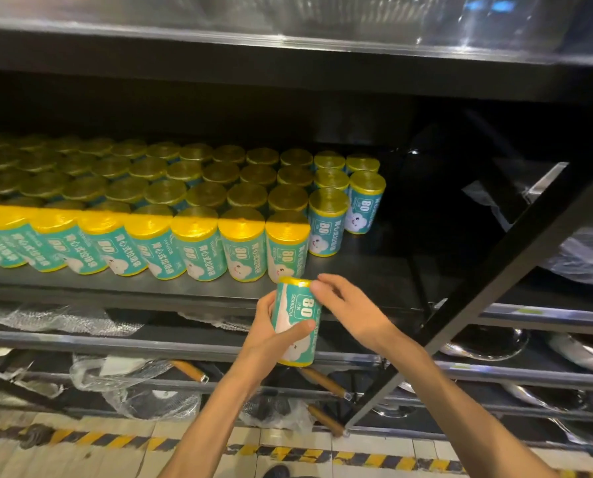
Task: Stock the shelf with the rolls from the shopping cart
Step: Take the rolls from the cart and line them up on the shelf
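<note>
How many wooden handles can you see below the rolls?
3 wooden handles on the lower racks: left, centre, nearest the floor. Wrapping may hide others.

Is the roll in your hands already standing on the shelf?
No: the roll is held in front of the shelf edge by the left hand and right hand.
</note>
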